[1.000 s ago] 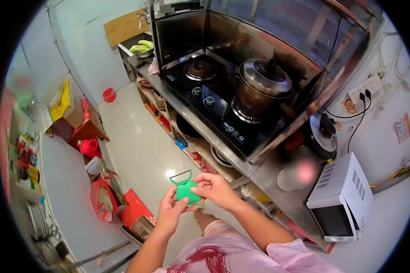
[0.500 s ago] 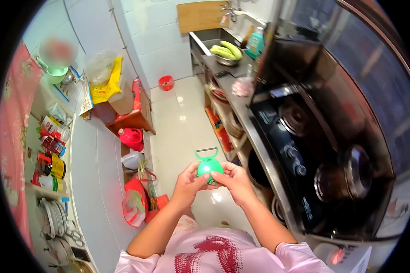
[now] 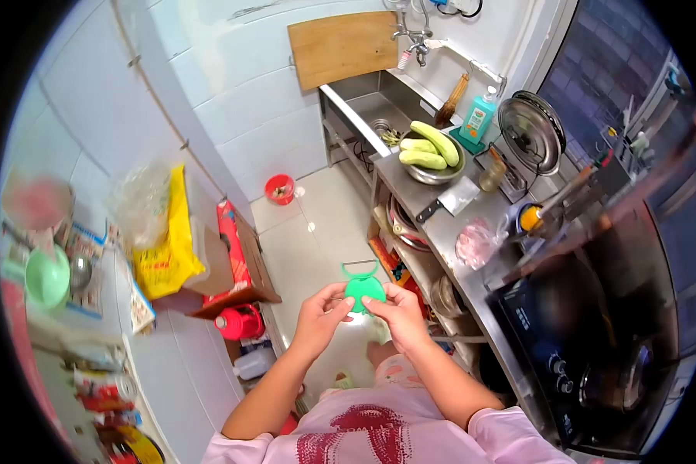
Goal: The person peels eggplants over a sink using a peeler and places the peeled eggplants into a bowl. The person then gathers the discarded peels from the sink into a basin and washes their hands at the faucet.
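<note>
The green peeler [image 3: 366, 295] sits between the left hand [image 3: 325, 315] and the right hand [image 3: 402, 311], each closed on one edge of its round body. Its long axis points forward, with the blade end [image 3: 359, 276] away from the person. The pale green gourds [image 3: 437, 143] rest in a metal bowl [image 3: 442, 179] on the worktop [image 3: 399, 180], forward and right; the right hand is nearer

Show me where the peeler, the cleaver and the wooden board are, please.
Peeler [image 3: 366, 289]: head view, on its green body.
Cleaver [image 3: 458, 196]: head view, on its blade.
Wooden board [image 3: 345, 50]: head view, middle of its face.
</note>
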Demonstrator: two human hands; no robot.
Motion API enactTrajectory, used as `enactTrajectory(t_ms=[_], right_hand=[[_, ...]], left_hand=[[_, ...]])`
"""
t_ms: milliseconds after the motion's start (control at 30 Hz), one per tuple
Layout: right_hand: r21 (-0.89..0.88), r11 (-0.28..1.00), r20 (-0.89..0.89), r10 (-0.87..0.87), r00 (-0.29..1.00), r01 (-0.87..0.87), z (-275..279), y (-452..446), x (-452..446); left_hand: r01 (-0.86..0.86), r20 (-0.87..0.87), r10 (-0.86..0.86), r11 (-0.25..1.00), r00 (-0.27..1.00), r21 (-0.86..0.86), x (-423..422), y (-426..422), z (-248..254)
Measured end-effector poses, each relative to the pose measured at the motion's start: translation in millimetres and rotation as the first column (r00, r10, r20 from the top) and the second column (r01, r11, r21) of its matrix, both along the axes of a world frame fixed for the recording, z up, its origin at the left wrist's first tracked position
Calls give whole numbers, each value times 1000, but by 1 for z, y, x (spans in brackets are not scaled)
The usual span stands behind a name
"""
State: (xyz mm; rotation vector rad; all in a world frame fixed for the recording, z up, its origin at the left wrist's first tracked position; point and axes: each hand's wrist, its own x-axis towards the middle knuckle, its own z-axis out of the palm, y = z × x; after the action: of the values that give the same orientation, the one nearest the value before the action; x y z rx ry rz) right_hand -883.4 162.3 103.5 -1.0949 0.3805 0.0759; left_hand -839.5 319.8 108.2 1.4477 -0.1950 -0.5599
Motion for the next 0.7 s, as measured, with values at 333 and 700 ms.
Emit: enactTrajectory(t_ms=[333,700], right_hand=[[163,975,-92,-141,986,154,-28,-79,286],[-808,25,301,-842,448,589,-71,-176,396]], left_hand=[[16,68,-35,965,997,261,292,-59,-25],[508,-104,-498,824,861,252,521,-171,-77]])
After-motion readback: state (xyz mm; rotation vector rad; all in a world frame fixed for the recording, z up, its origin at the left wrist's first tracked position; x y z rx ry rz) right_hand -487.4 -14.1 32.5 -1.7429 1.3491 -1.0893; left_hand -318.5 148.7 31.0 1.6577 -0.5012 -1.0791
